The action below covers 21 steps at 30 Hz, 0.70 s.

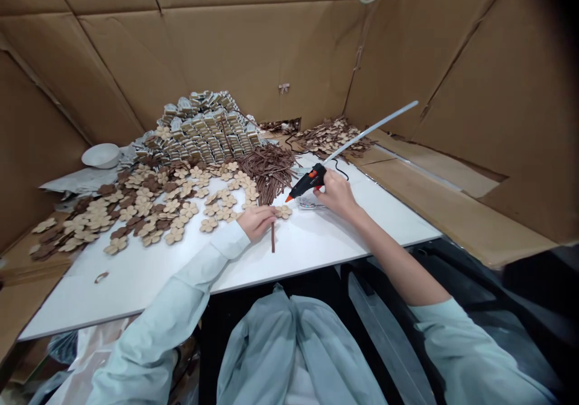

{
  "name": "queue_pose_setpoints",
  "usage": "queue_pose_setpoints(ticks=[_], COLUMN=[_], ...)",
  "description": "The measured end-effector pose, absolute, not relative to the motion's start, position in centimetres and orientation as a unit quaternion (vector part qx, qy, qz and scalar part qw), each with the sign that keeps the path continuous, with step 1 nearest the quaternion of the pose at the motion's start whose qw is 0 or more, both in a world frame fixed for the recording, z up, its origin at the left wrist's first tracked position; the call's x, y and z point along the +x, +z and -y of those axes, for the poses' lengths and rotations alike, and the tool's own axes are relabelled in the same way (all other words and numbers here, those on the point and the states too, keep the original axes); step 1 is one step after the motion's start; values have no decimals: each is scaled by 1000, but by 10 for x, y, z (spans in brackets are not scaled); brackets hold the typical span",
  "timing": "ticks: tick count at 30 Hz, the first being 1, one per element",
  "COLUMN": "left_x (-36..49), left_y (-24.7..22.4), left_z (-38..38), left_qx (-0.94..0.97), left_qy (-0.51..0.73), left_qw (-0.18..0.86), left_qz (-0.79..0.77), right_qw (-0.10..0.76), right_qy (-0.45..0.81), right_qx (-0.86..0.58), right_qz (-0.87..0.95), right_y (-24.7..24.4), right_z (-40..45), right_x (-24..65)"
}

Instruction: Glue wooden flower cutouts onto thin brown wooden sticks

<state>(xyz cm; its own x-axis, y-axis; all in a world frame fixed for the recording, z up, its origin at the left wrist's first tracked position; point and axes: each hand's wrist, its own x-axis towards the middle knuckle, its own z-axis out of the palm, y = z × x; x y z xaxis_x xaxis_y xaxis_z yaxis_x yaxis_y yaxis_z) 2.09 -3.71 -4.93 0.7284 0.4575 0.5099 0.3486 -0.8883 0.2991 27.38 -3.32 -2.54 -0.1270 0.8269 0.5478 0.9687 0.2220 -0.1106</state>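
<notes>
In my right hand (337, 192) is a black hot glue gun (309, 181) with an orange tip, and a long pale glue stick (371, 130) juts out of its back. The tip points down and left, close above a beige flower cutout (283, 212). My left hand (259, 221) is closed with its fingertips pinched at that flower's left side. A brown strip (273, 237) hangs down from under those fingertips onto the white board. How the flower and strip meet is hidden by the fingers.
Beige and brown flower cutouts (176, 212) spread across the left of the white board (244, 266). Behind lie a heap of brown strips (270, 166) and a stacked pile of small packets (199, 133). A white bowl (101, 156) stands far left. Cardboard walls (253, 49) enclose the board.
</notes>
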Motion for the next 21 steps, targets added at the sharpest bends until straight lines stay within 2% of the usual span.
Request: queue_pose_setpoints(ticks=[6, 13, 21], left_x=[-4, 6, 9], left_y=[-43, -48, -53], left_z=[36, 39, 39], left_qx=[928, 949, 944], left_qy=[237, 232, 255], left_qw=[83, 58, 79], left_qz=[-275, -205, -193], right_qw=[297, 271, 225], right_qy=[-103, -71, -68], right_qx=[-615, -596, -567], right_qz=[723, 753, 790], right_y=[-23, -21, -30], right_z=[24, 23, 21], right_x=[264, 252, 254])
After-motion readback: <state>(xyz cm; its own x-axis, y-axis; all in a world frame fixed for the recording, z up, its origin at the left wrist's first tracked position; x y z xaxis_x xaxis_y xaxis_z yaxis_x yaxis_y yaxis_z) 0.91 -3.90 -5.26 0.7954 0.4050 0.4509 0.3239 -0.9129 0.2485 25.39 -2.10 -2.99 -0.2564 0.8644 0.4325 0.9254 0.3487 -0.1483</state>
